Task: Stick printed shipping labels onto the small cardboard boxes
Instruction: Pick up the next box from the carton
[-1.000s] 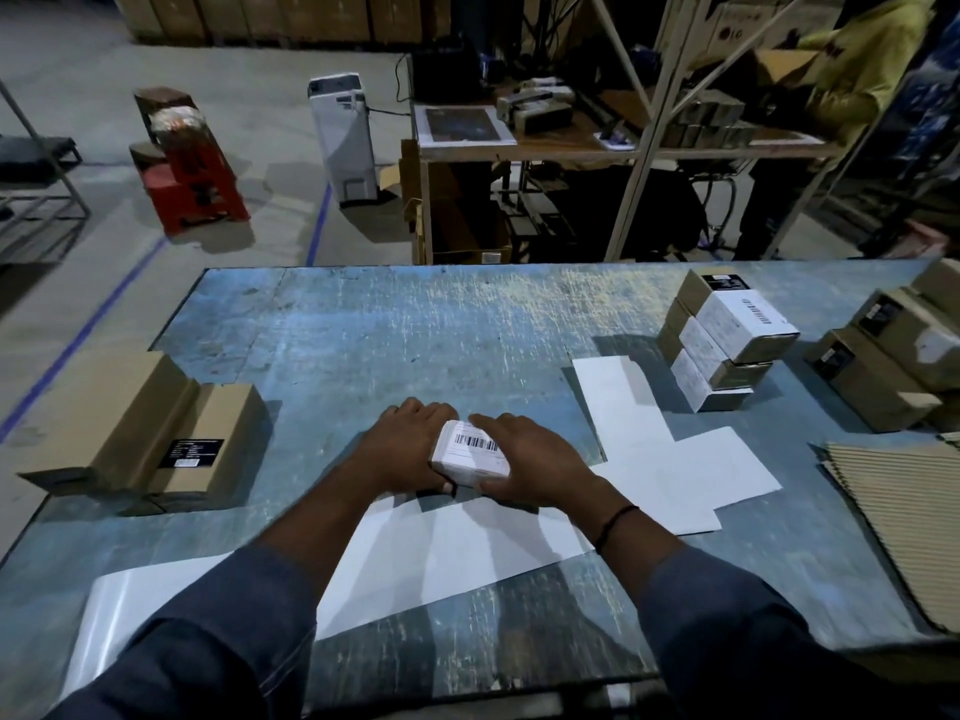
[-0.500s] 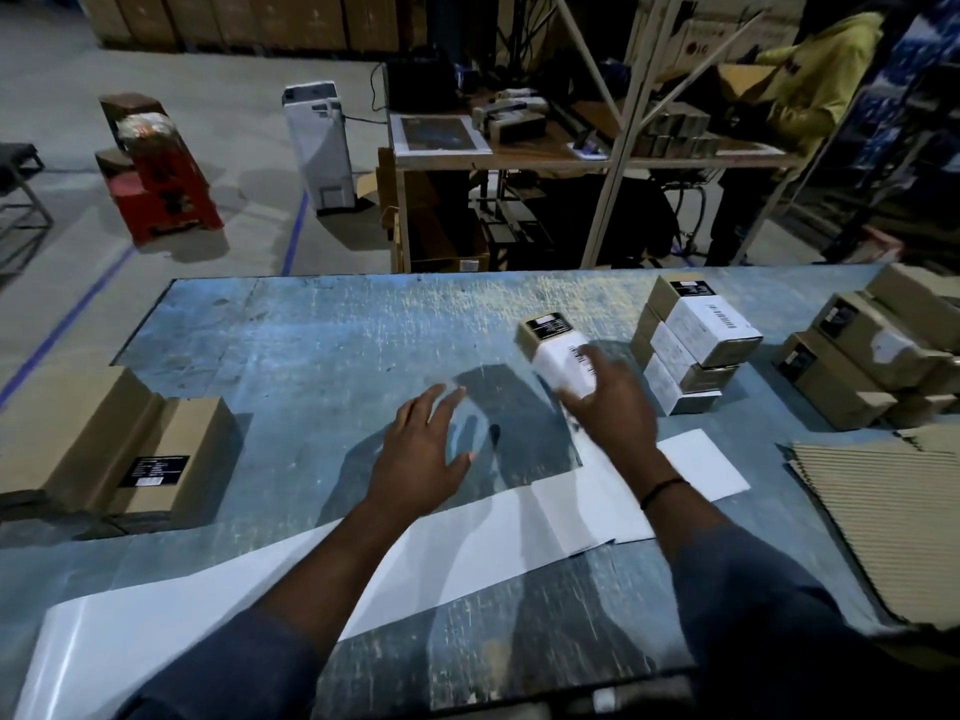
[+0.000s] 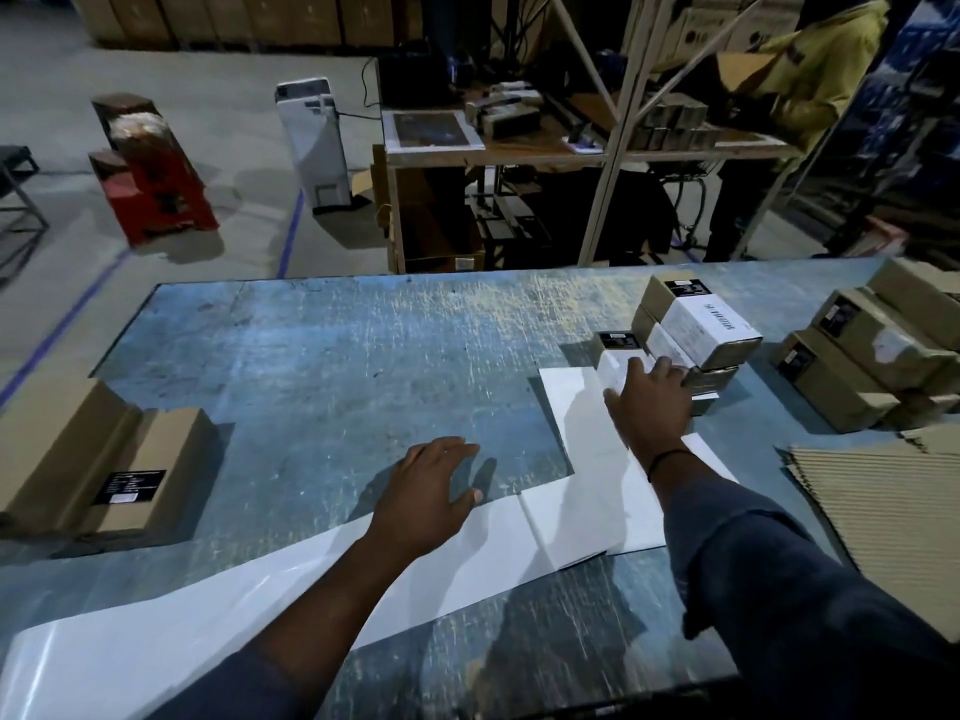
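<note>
The right hand (image 3: 649,407) has its fingers (image 3: 662,367) laid over the top of a small labelled box (image 3: 618,356), gripping it from above where it rests on the table just left of the stack of labelled boxes (image 3: 701,330), touching or nearly touching the stack's lower boxes. The box's dark printed end faces away from the person and its white label sits under the fingertips. The left hand (image 3: 426,491) hangs empty above the blue table (image 3: 337,356), fingers loosely spread and curved, palm down, holding nothing, its shadow falling on the worn surface. Beneath both wrists lies a long strip of white label backing paper (image 3: 260,605), running from the near left corner toward the right hand. Farther out, two plain cardboard boxes (image 3: 104,470) sit at the left edge, a cluster of unlabelled brown boxes (image 3: 857,366) stands at the far right, and corrugated cardboard sheets (image 3: 883,511) lie near the right edge.
</note>
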Tool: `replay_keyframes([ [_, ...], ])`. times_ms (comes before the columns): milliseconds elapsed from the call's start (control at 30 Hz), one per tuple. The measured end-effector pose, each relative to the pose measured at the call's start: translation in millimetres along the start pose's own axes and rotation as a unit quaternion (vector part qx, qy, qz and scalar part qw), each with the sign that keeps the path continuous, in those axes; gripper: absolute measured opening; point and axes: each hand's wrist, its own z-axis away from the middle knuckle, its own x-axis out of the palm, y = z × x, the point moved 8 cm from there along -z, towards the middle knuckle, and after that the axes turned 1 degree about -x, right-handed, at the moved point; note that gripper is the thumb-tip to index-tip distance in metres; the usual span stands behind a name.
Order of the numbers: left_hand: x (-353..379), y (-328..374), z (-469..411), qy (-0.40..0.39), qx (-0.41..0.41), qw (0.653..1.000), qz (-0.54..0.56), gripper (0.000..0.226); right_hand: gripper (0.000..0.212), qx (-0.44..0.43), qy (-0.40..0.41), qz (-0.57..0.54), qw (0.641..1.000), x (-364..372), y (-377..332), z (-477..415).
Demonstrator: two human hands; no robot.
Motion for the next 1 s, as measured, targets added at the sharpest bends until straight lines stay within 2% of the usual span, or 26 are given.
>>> replay_keyframes([
  [200, 3.2, -0.4, 2.5, 0.003, -0.012, 1.000, 0.021, 0.052, 0.047, -0.021, 0.058, 0.047, 0.997, -0.5, 0.7, 0.8],
  [433, -0.8, 2.5, 3.9, 0.009, -0.012, 1.000, 0.025, 0.049, 0.059, 0.029, 0.036, 0.021, 0.999, -3.5, -10.6, 11.2],
  [500, -6.8, 4.0, 3.9, 0.019, -0.011, 0.999, 0.024, 0.049, 0.057, 0.025, 0.046, -0.008, 0.999, -11.8, -24.2, 19.9],
  [633, -23.3, -0.9, 4.0, 0.033, -0.034, 0.999, 0.021, 0.048, 0.049, -0.042, 0.074, -0.083, 0.993, -28.2, -75.1, 47.1],
  [733, -41.9, -13.7, 10.8, 0.065, -0.053, 0.996, 0.028, 0.045, 0.041, -0.110, 0.095, -0.165, 0.975, -39.5, -124.7, 74.2],
  [867, -80.0, -47.0, 36.6, 0.132, -0.102, 0.985, 0.035, 0.042, 0.040, -0.192, 0.062, -0.276, 0.940, -41.9, -192.0, 115.5],
  [1000, -129.8, -88.7, 78.2, 0.213, -0.157, 0.964, 0.030, 0.036, 0.036, -0.275, 0.022, -0.318, 0.907, -48.0, -263.6, 159.5],
])
